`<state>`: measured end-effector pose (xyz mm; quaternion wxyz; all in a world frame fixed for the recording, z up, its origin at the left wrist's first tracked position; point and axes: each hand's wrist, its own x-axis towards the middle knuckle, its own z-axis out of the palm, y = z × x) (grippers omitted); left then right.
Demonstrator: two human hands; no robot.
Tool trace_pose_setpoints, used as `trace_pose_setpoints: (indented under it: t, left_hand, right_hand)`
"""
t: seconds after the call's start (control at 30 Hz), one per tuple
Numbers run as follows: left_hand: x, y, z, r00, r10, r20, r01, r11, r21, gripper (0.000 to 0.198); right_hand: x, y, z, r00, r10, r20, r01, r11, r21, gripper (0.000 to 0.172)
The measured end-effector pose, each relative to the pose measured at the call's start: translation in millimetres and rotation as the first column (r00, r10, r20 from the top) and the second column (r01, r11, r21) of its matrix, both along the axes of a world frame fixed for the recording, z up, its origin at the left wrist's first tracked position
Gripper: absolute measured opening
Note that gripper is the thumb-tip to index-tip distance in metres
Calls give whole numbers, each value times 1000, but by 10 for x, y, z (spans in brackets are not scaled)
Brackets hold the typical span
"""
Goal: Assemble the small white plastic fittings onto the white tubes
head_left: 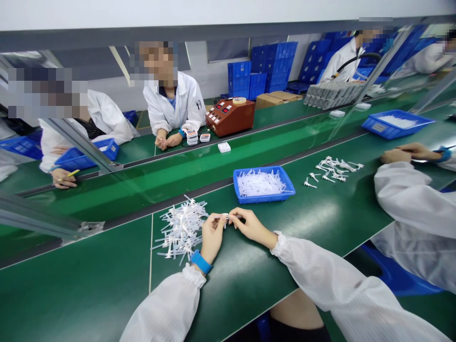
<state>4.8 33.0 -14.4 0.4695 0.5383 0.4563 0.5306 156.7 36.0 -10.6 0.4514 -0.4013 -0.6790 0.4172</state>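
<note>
My left hand [213,236], with a blue band at its wrist, pinches a small white plastic part [225,215]. Opposite it, the fingertips of my right hand [251,225] close on the same part, so the two hands meet over the green table. Much of the part is hidden by the fingers. Just left of my left hand lies a heap of white plastic pieces with thin translucent tubes [183,228]. Beyond my right hand stands a blue tray [264,198] filled with thin white tube pieces.
A smaller group of white tubed parts [335,169] lies to the right, near a co-worker's hands [409,152]. Another blue tray [381,130] sits beyond. A green conveyor belt [171,178] runs past the table; several co-workers sit across it, by a red-brown box device [231,118].
</note>
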Motion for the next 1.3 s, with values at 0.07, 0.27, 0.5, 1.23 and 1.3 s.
trace_pose_setpoints:
  t: [0.07, 0.27, 0.5, 1.23, 1.3]
  left_hand:
    - [0, -6, 10, 1000, -2, -2, 2, 1000, -1, 24]
    - [3, -25, 44, 999, 16, -27, -17, 1000, -2, 25]
    - [-4, -25, 31, 999, 15, -38, -15, 1000, -5, 25]
    - [13, -2, -17, 1000, 20, 13, -20, 1000, 2, 24]
    - [8, -4, -21, 1000, 16, 13, -16, 1000, 6, 23]
  right_hand:
    - [-1, -4, 0, 1000, 0, -5, 0, 1000, -5, 29]
    - [-13, -19, 12, 999, 9, -36, -11, 998, -65, 31]
    - [-18, -23, 11, 999, 19, -47, -23, 996, -89, 29]
    - [-36, 17, -31, 986, -17, -165, -6, 991, -136, 25]
    - [-41, 19, -28, 984, -32, -176, 7, 990, -143, 25]
